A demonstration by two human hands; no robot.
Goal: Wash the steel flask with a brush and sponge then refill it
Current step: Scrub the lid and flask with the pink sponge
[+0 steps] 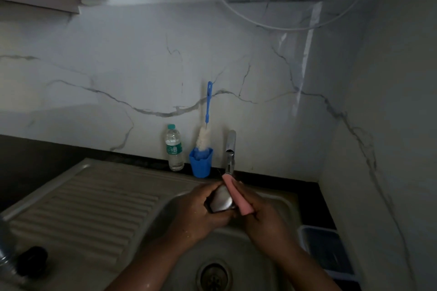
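Note:
Over the sink basin (267,198) my left hand (196,212) grips a small rounded steel piece (222,201); I cannot tell whether it is the flask or its cap. My right hand (264,217) holds a flat pink pad (236,196), seemingly a sponge, pressed against the steel piece's right side just under the tap (230,149). A blue-handled bottle brush (208,104) stands bristles-down in a blue cup (201,163) against the wall. A steel cylinder (4,257), blurred, shows at the lower left edge beside a black round cap (33,261).
A plastic water bottle (174,149) stands left of the blue cup. The ribbed draining board (82,208) lies to the left, the drain (214,276) below my hands. A dark lidded container (326,250) sits at the sink's right. White cables hang overhead.

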